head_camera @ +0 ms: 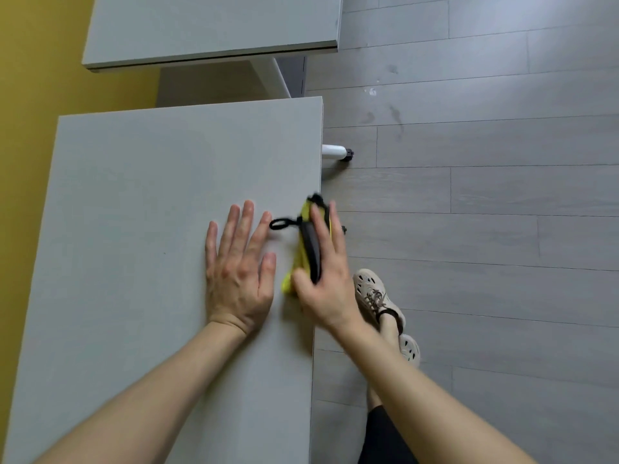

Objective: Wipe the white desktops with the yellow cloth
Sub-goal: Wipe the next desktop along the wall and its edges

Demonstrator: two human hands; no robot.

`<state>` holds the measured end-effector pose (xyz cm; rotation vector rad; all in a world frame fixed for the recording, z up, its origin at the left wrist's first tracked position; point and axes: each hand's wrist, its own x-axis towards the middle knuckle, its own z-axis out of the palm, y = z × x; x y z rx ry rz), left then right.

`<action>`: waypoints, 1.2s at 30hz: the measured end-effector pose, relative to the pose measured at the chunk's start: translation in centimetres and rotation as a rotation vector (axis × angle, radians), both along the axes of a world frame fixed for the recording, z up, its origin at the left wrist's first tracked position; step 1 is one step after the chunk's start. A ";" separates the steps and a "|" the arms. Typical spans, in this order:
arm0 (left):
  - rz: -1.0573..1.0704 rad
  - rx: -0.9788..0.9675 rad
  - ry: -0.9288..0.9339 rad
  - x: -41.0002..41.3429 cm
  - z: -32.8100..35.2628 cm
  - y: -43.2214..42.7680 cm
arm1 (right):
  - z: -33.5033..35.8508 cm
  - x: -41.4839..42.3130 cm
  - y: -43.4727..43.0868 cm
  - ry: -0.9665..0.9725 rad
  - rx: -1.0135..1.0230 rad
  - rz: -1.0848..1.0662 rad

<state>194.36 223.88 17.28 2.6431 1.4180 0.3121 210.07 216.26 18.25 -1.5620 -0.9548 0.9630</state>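
Near the right edge of the nearer white desktop [134, 195], about halfway along it, both hands meet the surface. The left hand [239, 266] lies flat, palm down, fingers straight and spread, holding nothing. Just beside it the right hand [326, 272] grips the yellow cloth [298, 262], thumb on one side and fingers laid along the other. The cloth is bunched lengthwise, runs parallel to the right edge and sits right at it, and the fingertips reach past that edge. A black part [311, 246] lies along the cloth under the fingers, and a black cord loop [283, 223] sticks out towards the left forefinger; blur hides what they are.

Left of the hands the surface stretches wide to the left edge, which runs along a yellow wall [33, 78]. Beyond the far edge a gap separates it from a second white desktop [201, 25]. Right of the edge lies grey plank floor [485, 195]. A white desk foot [335, 152] juts out there, and beige shoes [375, 293] stand close by the edge.
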 end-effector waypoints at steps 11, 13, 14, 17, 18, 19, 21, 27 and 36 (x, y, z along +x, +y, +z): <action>0.003 0.024 -0.016 0.0 -0.2 0.1 | -1.3 2.3 6.4 -0.125 0.035 -0.140; -0.003 0.027 -0.014 0.0 -0.3 0.2 | -1.1 -1.9 -1.6 -0.103 0.023 -0.097; -0.005 0.026 -0.013 0.0 -0.3 0.3 | -0.6 -3.8 -5.5 -0.087 0.008 -0.066; -0.007 0.021 -0.006 0.0 -0.4 0.4 | 0.6 -7.1 -12.0 -0.023 -0.054 -0.006; -0.009 0.023 -0.003 -0.1 -0.3 0.4 | 0.5 -6.6 -11.3 -0.014 -0.053 0.002; -0.012 0.030 0.000 -0.1 -0.3 0.4 | 0.2 -5.7 -9.5 -0.009 -0.039 -0.003; -0.015 0.041 0.003 -0.1 -0.3 0.6 | -0.5 -3.1 -4.1 0.007 -0.021 -0.048; -0.001 0.025 -0.020 0.1 -0.1 0.4 | -1.2 1.5 4.3 -0.048 -0.026 -0.120; 0.042 0.122 0.008 0.4 0.0 -0.2 | 0.3 -10.3 -17.7 -0.034 -0.043 -0.039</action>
